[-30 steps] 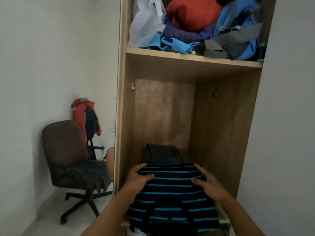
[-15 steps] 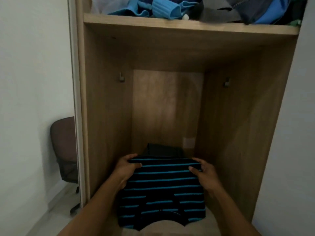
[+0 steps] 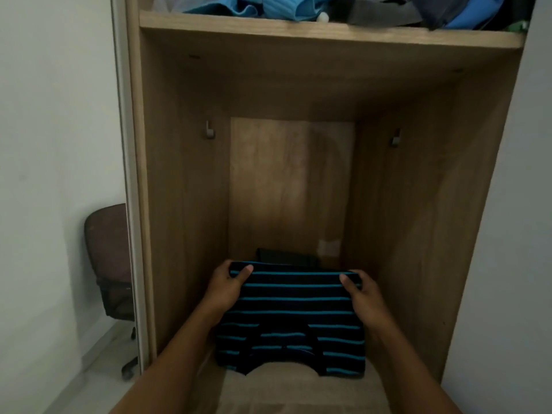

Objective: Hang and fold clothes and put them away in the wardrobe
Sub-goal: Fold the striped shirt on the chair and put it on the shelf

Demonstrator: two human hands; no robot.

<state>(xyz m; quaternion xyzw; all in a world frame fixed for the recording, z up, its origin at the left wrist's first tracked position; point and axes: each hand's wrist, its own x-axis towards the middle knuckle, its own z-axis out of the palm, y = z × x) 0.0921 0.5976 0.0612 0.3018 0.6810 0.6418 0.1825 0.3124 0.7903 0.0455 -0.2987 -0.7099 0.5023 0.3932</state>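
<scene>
A folded shirt with dark navy and blue stripes (image 3: 294, 318) lies inside the lower compartment of the wooden wardrobe (image 3: 179, 204). My left hand (image 3: 225, 286) grips its far left corner, thumb on top. My right hand (image 3: 361, 295) grips the far right corner the same way. Behind the shirt a dark folded garment (image 3: 285, 256) sits against the back panel, partly hidden by the shirt.
The upper shelf (image 3: 328, 32) holds a heap of blue, grey and dark clothes (image 3: 268, 8). Two small hooks (image 3: 210, 131) sit on the inner side walls. A brown office chair (image 3: 109, 258) stands to the left by the white wall.
The view has come closer to the wardrobe and lower. Both hands have pushed the striped shirt deeper into the lower compartment, toward the dark garment.
</scene>
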